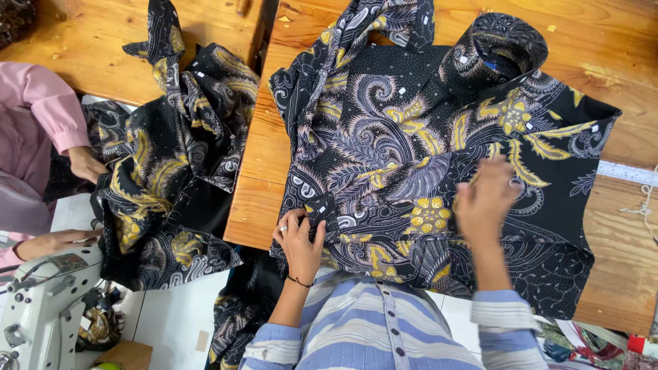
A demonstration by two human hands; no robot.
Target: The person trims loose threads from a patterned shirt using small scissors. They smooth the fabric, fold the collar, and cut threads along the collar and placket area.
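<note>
A black batik shirt (411, 137) with grey swirls and yellow flowers lies spread on a wooden table (617, 55), its collar toward the far edge. My left hand (300, 240) pinches a fold of the shirt's near left edge. My right hand (488, 199) rests flat on the cloth near the shirt's middle, fingers apart, blurred by motion. My sleeves are striped blue and white.
A second heap of the same batik cloth (171, 164) lies on the left, handled by another person in a pink sleeve (48, 116). A white sewing machine (41, 308) stands at the bottom left. A white measuring strip (627, 173) runs along the table's right side.
</note>
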